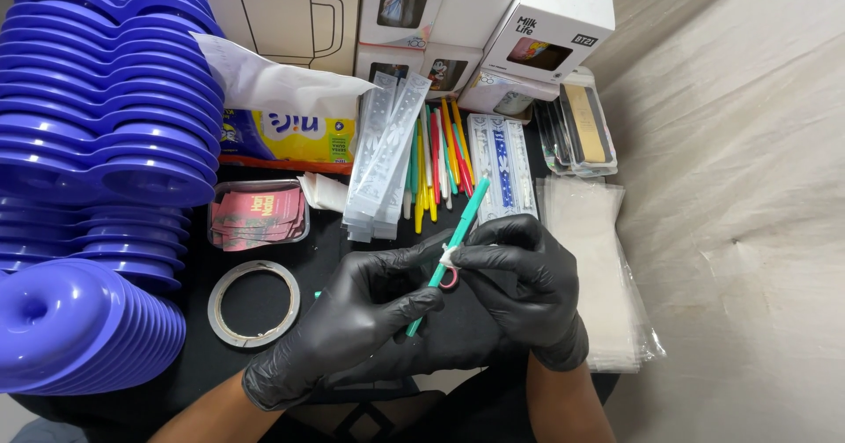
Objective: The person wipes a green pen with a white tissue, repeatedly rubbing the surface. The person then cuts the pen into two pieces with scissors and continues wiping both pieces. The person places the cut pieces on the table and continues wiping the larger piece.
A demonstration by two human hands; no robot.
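1. The teal stick (459, 232) you hold runs on a slant: its long axis goes from the lower end by your left fingers up and to the right, and its upper tip points toward the pile of coloured sticks (437, 166) at the back of the table.
2. Your left hand (352, 324), in a black glove, is curled closed around the lower part of the stick, thumb and fingertips pinching it near the bottom end.
3. Your right hand (519, 284), also gloved in black, is bent at the fingers and pinches the stick at its middle, where a small white piece and a reddish ring (450, 277) sit against it.
4. The stick is thin, straight and plain teal, held above the black table top (255, 298), just in front of you.
5. Near your left hand a roll of clear tape (253, 303) lies flat; stacked purple plastic lids (106, 126) fill the left side, and clear sleeves (590, 267) lie just right of your right hand.
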